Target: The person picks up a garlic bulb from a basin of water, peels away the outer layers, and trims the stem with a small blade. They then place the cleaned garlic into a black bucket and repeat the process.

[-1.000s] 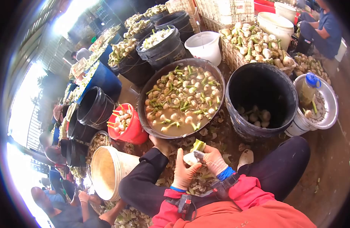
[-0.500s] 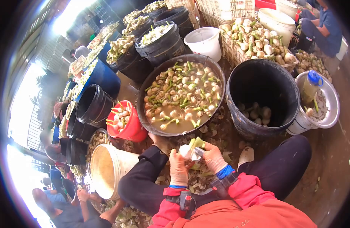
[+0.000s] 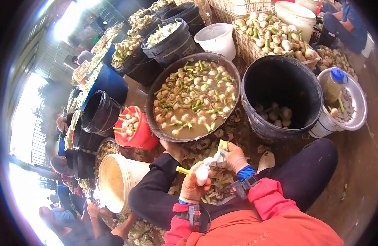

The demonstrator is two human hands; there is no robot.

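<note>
My gloved left hand [image 3: 192,187] is closed around a white garlic bulb [image 3: 202,175], whose short green stem [image 3: 182,170] points out to the left. My gloved right hand [image 3: 236,159] pinches a pale strip of garlic skin [image 3: 218,158] with a greenish end. This strip stretches from the bulb to the right fingers. No blade can be made out in the right hand now. Beneath both hands, peeled skins and leaves [image 3: 219,184] litter the ground between my legs. Beyond them stands a wide round tub [image 3: 149,119] of murky water with many trimmed garlic bulbs floating in it.
A tall black bucket [image 3: 254,127] at the right has some bulbs inside. Left are a red bucket [image 3: 143,133] of stemmed garlic and a tipped white bucket [image 3: 133,174]. A basket [image 3: 246,47] heaped with garlic stands behind. A bottle [image 3: 333,88] sits in a white basin [image 3: 361,117]. Other people work nearby.
My hands have moved apart, and the skin strip now stretches between them. The bulb has shifted down and left in my left hand. The metal blade seen earlier at my right fingers no longer shows.
</note>
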